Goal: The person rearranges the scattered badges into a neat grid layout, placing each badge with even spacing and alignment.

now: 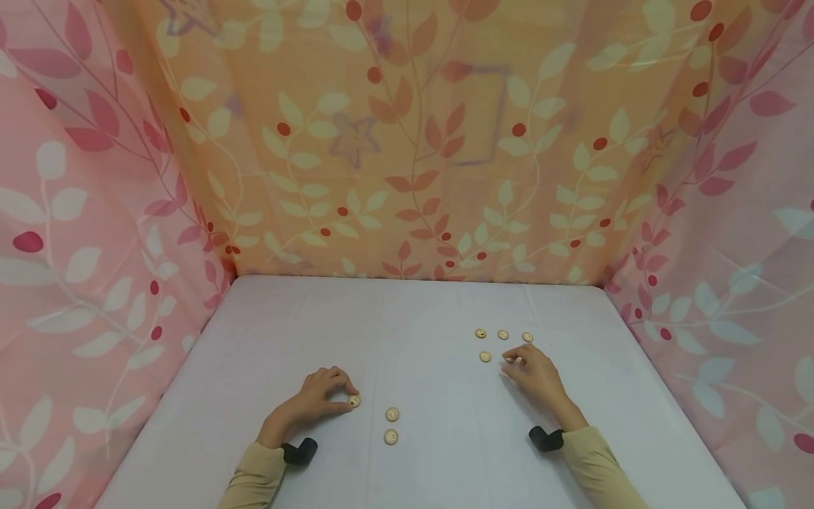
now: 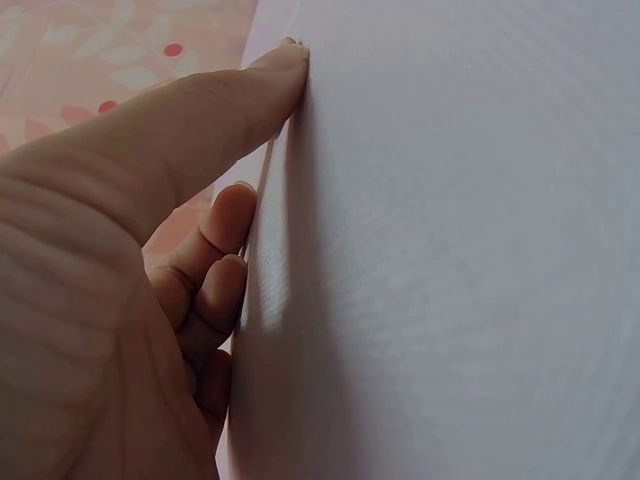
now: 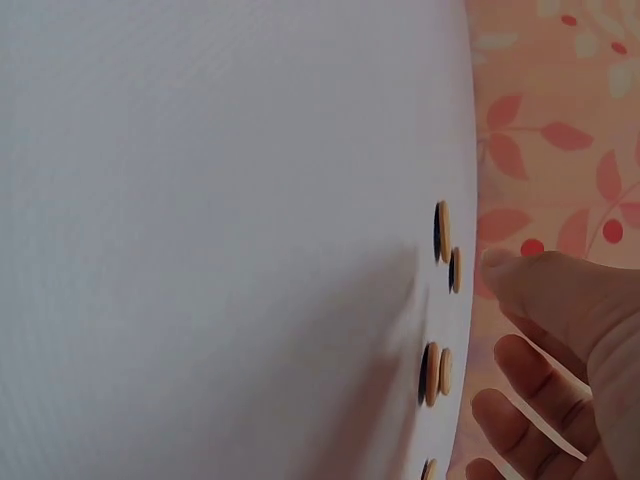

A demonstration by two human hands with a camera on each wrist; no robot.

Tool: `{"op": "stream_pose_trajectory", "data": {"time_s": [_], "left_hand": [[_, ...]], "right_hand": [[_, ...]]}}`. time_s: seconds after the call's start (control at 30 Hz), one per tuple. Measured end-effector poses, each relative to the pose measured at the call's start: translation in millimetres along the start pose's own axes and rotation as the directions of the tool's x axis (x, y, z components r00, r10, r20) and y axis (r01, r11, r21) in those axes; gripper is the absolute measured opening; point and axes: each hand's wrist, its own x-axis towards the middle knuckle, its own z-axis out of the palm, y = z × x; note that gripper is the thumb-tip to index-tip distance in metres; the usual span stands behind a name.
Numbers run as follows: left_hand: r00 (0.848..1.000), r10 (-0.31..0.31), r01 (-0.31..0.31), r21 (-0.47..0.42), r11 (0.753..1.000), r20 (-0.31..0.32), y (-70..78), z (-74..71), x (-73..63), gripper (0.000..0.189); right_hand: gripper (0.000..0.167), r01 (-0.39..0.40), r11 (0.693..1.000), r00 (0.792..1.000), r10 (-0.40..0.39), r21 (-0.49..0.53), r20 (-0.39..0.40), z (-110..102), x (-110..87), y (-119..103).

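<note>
My left hand (image 1: 318, 396) is low over the left-middle of the table, its thumb and index finger pinching a small round wooden disc (image 1: 354, 401) that has a dark mark on its face. In the left wrist view the thumb (image 2: 240, 100) reaches to the table surface; the disc is hidden there. My right hand (image 1: 535, 375) hovers at the right, beside a group of similar wooden discs (image 1: 485, 357). Its thumb and fingers are loosely bent. In the right wrist view the thumb tip (image 3: 505, 270) stands apart from the discs (image 3: 432, 374), holding nothing visible.
Two more wooden discs (image 1: 391, 414) lie one before the other right of my left hand. A row of three discs (image 1: 503, 334) lies beyond my right hand. White cloth covers the table (image 1: 305, 318); floral curtains (image 1: 413, 141) hang at the back and both sides.
</note>
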Motion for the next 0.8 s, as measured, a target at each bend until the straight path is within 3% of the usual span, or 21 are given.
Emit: {"op": "stream_pose_trajectory", "data": {"time_s": [0.17, 0.4, 0.6, 0.8], "left_hand": [[1.000, 0.002, -0.002, 0.003, 1.000, -0.004, 0.6, -0.6, 0.4, 0.016], [1.000, -0.003, 0.003, 0.004, 1.000, -0.007, 1.0, -0.2, -0.1, 0.016], [1.000, -0.003, 0.003, 0.001, 1.000, -0.009, 2.4, -0.3, -0.6, 0.016], [1.000, 0.000, 0.000, -0.001, 1.000, -0.017, 3.4, -0.7, -1.0, 0.016]], "right_hand": [[0.023, 0.029, 0.999, 0.999, -0.030, 0.032, 0.017, 9, 1.5, -15], [0.022, 0.129, 0.989, 0.991, -0.131, 0.074, 0.032, 22, 3.8, -38], [0.023, 0.155, 0.983, 0.983, -0.163, 0.096, 0.084, 33, 4.3, -55], [0.023, 0.250, 0.960, 0.960, -0.263, 0.128, 0.095, 43, 2.8, -69]]}}
